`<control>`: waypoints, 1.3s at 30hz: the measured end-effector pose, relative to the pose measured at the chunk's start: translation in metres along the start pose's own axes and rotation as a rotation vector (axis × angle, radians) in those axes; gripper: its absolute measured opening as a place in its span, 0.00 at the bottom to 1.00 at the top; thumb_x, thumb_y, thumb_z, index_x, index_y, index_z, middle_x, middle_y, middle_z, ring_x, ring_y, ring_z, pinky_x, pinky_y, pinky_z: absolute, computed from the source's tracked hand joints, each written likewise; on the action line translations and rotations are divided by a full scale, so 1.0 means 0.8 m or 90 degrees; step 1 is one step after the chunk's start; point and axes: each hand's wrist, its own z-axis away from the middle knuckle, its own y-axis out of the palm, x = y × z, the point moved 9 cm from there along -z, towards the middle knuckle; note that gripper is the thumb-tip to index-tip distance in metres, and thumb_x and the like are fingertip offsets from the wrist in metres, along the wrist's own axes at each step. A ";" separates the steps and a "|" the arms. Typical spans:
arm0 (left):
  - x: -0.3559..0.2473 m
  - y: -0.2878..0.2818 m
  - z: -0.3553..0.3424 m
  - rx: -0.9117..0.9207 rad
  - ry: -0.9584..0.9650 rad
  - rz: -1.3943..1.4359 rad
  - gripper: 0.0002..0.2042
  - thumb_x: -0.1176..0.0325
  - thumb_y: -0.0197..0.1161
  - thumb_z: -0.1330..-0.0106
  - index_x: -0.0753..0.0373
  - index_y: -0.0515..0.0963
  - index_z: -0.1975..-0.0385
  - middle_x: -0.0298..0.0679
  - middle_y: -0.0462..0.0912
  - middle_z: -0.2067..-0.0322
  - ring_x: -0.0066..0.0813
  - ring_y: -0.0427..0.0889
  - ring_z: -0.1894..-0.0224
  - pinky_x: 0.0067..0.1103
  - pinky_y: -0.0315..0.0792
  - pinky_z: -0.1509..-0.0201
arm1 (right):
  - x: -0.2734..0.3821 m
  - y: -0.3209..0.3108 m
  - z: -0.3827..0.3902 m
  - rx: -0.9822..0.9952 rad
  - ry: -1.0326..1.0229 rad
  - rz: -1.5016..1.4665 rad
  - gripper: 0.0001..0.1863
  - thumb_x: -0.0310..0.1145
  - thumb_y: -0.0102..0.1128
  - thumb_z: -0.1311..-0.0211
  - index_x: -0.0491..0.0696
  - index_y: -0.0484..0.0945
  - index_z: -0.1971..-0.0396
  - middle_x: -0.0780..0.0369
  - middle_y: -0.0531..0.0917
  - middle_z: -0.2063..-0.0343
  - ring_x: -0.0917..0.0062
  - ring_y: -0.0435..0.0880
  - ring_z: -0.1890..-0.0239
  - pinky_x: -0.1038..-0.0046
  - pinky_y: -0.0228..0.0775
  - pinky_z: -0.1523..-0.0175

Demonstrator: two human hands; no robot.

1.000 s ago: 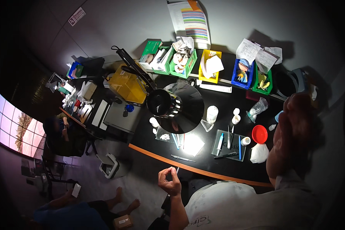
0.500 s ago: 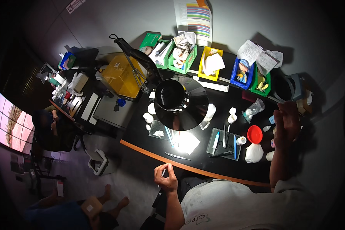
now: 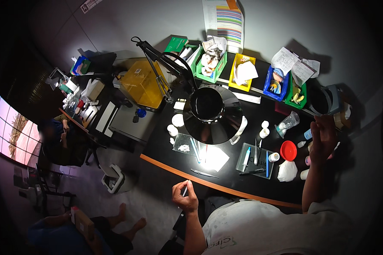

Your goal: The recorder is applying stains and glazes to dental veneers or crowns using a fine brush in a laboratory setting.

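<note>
My left hand (image 3: pixel 185 197) is in front of the table's orange edge, thumb and fingers pinched together. A thin white stick-like thing (image 3: pixel 184 191) shows in it; its kind is too small to make out. My right hand (image 3: pixel 323 140) is raised at the table's right side, in shadow. Its thumb and fingers stand apart, with nothing visible in them. Nearest it are a red bowl (image 3: pixel 288 150) and a white rounded bundle (image 3: pixel 287 171). Beyond my left hand lie slim metal tweezers (image 3: pixel 204 173) and a white paper sheet (image 3: pixel 215 159) under the lamp.
A black lamp (image 3: pixel 206 104) hangs over the table. A glass plate (image 3: pixel 244 166) carries a syringe (image 3: pixel 246 156) and pens. Green, yellow and blue bins (image 3: pixel 242 76) line the back. At left are a yellow box (image 3: pixel 141 83), a waste bin (image 3: pixel 113 178) and other people.
The whole view has shifted slightly, so the table sits farther right. My hands keep nearly the same poses. The person at lower left has tilted the brown box.
</note>
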 end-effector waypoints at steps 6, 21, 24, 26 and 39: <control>0.009 0.006 0.003 0.001 -0.013 0.015 0.03 0.75 0.68 0.36 0.68 0.83 0.69 0.40 0.84 0.69 0.29 0.81 0.68 0.24 0.75 0.60 | -0.001 0.001 0.005 0.015 0.027 0.017 0.10 0.20 0.64 0.37 0.43 0.81 0.56 0.65 0.75 0.59 0.83 0.71 0.59 0.80 0.63 0.53; 0.028 0.025 0.005 0.031 -0.032 0.018 0.07 0.71 0.68 0.32 0.70 0.83 0.64 0.42 0.85 0.67 0.28 0.81 0.66 0.23 0.77 0.58 | -0.055 -0.007 0.036 0.005 0.027 0.135 0.10 0.23 0.64 0.38 0.46 0.83 0.57 0.62 0.80 0.61 0.79 0.80 0.62 0.77 0.74 0.57; -0.013 0.012 -0.015 -0.028 0.006 0.060 0.12 0.64 0.72 0.35 0.70 0.86 0.68 0.47 0.87 0.73 0.38 0.85 0.72 0.28 0.81 0.64 | -0.047 0.003 0.033 -0.028 0.006 0.115 0.09 0.21 0.63 0.40 0.49 0.84 0.61 0.65 0.78 0.69 0.82 0.76 0.70 0.79 0.67 0.66; -0.022 0.030 -0.019 -0.007 0.006 0.080 0.12 0.64 0.72 0.35 0.70 0.86 0.69 0.47 0.87 0.73 0.38 0.84 0.72 0.28 0.80 0.64 | -0.056 0.007 0.033 -0.029 0.078 0.143 0.10 0.19 0.66 0.42 0.49 0.84 0.63 0.66 0.78 0.71 0.85 0.74 0.73 0.82 0.64 0.69; -0.005 0.053 -0.001 0.005 0.027 0.084 0.13 0.67 0.72 0.35 0.73 0.84 0.72 0.45 0.84 0.76 0.35 0.81 0.75 0.27 0.78 0.67 | -0.206 -0.038 0.100 -0.005 0.231 0.316 0.05 0.22 0.66 0.49 0.45 0.85 0.70 0.61 0.82 0.73 0.74 0.84 0.71 0.72 0.76 0.65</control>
